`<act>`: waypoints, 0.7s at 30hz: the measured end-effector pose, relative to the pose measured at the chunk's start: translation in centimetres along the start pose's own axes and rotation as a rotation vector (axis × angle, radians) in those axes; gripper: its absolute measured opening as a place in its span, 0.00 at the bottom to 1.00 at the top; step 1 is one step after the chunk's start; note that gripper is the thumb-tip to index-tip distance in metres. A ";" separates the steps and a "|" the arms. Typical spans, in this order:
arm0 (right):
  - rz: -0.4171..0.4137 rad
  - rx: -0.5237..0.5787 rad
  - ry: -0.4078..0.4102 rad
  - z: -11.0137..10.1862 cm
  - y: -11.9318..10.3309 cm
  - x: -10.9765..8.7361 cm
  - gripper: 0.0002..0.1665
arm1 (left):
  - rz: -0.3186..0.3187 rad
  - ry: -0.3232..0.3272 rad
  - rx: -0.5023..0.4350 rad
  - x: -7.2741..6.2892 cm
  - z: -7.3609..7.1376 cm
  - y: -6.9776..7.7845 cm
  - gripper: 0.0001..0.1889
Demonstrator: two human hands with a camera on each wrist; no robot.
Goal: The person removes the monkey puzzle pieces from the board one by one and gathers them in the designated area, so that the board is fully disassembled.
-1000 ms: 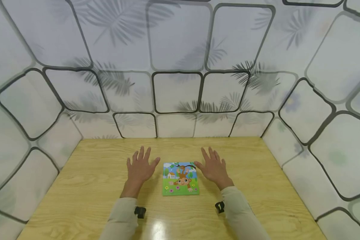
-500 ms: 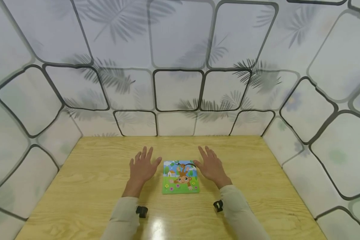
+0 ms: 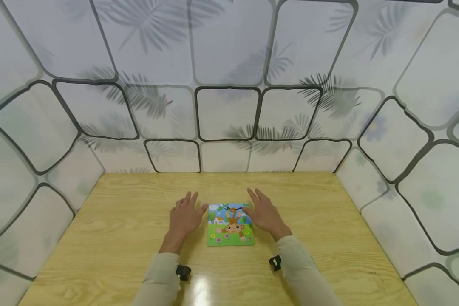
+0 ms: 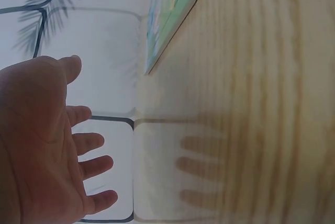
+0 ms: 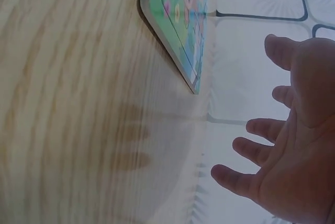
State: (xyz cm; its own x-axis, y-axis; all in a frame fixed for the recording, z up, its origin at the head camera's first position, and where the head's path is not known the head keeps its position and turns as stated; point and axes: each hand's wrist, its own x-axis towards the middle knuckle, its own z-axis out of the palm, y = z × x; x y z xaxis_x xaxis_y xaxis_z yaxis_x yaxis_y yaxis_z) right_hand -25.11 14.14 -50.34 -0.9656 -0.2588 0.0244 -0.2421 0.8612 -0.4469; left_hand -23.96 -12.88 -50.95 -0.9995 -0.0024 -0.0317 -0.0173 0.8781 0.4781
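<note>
A square puzzle board (image 3: 230, 231) with a hanging monkey, a house and flowers printed on it lies flat on the wooden table. To its left is my left hand (image 3: 185, 217), fingers spread, holding nothing. My right hand (image 3: 265, 214) is at the board's right side, its thumb overlapping the upper right corner in the head view. Both wrist views show the palms raised off the table: the left hand (image 4: 42, 145) and the right hand (image 5: 298, 140) are apart from the board, with finger shadows cast on the wood.
The pale wooden table (image 3: 111, 238) reaches back to a patterned cloth wall (image 3: 225, 110). Similar walls close in the left and right sides. A black wrist camera (image 3: 183, 272) sits on the left sleeve, another wrist camera (image 3: 275, 263) on the right one.
Both hands have moved inward, closer to the puzzle board's sides. The board stays in place on the table; the head view has tilted slightly.
</note>
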 end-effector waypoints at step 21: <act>0.011 0.050 -0.082 1.3 -0.6 0.0 0.41 | 0.024 -0.002 -0.012 -0.6 2.5 0.6 0.33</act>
State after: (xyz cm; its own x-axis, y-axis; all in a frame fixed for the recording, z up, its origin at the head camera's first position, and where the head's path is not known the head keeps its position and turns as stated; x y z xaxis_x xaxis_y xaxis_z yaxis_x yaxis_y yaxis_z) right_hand -24.84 13.08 -51.28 -0.9566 -0.2865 -0.0530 -0.2248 0.8415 -0.4912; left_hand -23.34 -11.17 -52.88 -0.9996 0.0197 -0.0219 0.0065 0.8720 0.4894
